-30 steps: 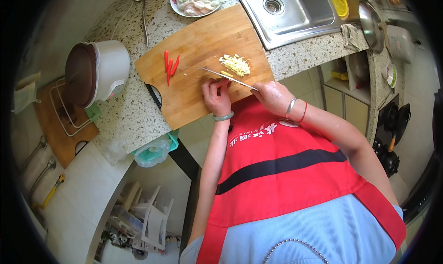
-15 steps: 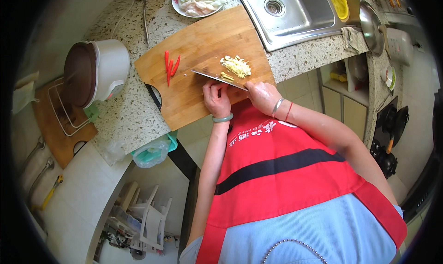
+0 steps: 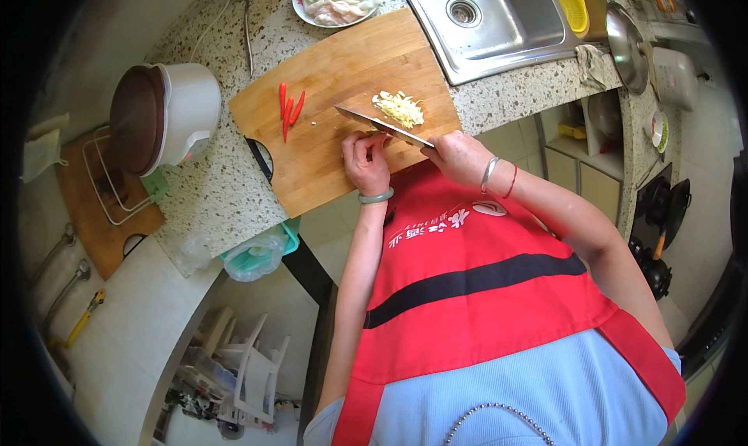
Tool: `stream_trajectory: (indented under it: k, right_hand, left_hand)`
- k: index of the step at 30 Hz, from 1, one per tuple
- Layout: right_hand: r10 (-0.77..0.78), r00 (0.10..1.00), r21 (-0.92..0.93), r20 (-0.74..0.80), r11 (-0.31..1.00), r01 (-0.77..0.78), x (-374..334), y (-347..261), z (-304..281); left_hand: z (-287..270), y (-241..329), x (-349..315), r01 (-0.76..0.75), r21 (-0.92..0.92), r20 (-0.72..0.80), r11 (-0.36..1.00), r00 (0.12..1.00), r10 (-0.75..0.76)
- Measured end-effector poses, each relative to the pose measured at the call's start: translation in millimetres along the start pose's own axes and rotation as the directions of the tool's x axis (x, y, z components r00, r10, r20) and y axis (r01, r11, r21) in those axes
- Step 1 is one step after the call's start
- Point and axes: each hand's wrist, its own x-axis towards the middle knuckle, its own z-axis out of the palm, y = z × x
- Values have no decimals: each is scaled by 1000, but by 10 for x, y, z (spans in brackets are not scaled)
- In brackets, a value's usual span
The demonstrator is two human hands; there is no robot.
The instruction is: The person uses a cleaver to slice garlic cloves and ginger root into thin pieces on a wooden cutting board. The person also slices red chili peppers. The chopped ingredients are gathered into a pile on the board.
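My right hand [image 3: 461, 159] is closed round the handle of a kitchen knife [image 3: 378, 123], whose blade slants up and left over a wooden cutting board [image 3: 343, 80]. Curled fingers of my left hand [image 3: 365, 164] rest at the board's near side, just below the blade. What they pinch, if anything, is hidden. Just beyond the blade lies a small heap of chopped pale-yellow pieces [image 3: 399, 109], perhaps ginger or garlic. Several red chillies [image 3: 288, 111] lie together on the left of the board. A tiny pale bit sits between them and the knife.
A plate [image 3: 336, 25] of pale green slices and pinkish meat stands behind the board. Right of it is a steel sink [image 3: 491, 25]; left, a rice cooker [image 3: 187, 107] and a ladle [image 3: 248, 37]. A bag-lined green bin [image 3: 261, 257] hangs at the counter edge.
My right hand has shifted a little to the right, and the knife has turned so more of its blade face shows. Small yellow sticks beside the blade are now mostly covered. My left hand barely moved.
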Motion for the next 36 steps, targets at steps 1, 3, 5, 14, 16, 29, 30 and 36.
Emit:
stream_trajectory:
  k: [1, 3, 5, 14, 16, 29, 30, 36]
  right_hand:
    - [5, 1000, -11, 6, 1000, -5, 8, -8, -16]
    - [17, 1000, -32, 19, 999, -16, 29, -24, -31]
    - [7, 1000, -58, 16, 998, -6, 81, -28, 23]
    - [-56, 989, -101, -133, 994, 43, 275, -6, 410]
    - [-95, 982, -100, -161, 992, 79, 234, 36, 385]
    - [-193, 873, 9, -448, 975, 220, 137, 247, 48]
    - [-185, 887, 31, -422, 975, 218, 121, 259, 16]
    - [-85, 947, 179, -309, 973, 146, 47, 285, -120]
  left_hand:
    - [1, 5, 3, 6, -3, 1, 1000, 1000, -6]
    - [4, -1, -10, 20, -8, 5, 1000, 1000, -20]
    - [-3, -15, -14, 12, 18, 5, 1000, 1000, -12]
    - [-39, -57, -51, 36, 36, 35, 999, 999, -37]
    - [-53, -26, -32, 14, 30, 46, 999, 999, -16]
    - [-292, 101, -12, 67, 58, 182, 996, 980, -77]
    - [-283, 114, -7, 134, 40, 167, 990, 976, -138]
    - [-202, 265, 70, 175, 50, 141, 983, 973, -180]
